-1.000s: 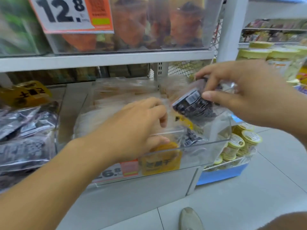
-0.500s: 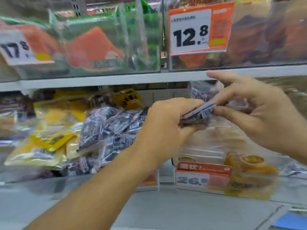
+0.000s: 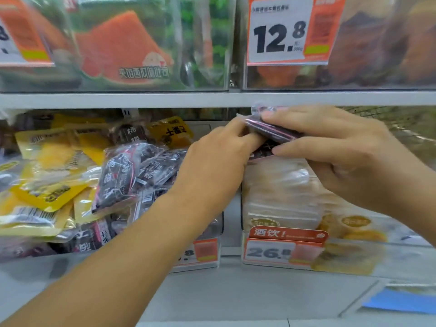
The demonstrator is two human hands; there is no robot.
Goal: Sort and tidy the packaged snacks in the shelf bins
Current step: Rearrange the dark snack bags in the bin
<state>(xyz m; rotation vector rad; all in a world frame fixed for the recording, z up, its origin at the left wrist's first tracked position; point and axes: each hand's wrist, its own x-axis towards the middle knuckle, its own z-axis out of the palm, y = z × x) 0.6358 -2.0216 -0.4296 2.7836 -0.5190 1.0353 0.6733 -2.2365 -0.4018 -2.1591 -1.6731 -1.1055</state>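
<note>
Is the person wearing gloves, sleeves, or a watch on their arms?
No. The left hand and right hand are both bare, with no gloves. No ring, watch or bracelet shows. Both forearms are uncovered as far as the picture reaches, so no sleeves are in view.

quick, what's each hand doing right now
Left hand: fingers pinch the near end of the dark snack packets.
Right hand: fingers and thumb grip the same dark snack packets.
</note>
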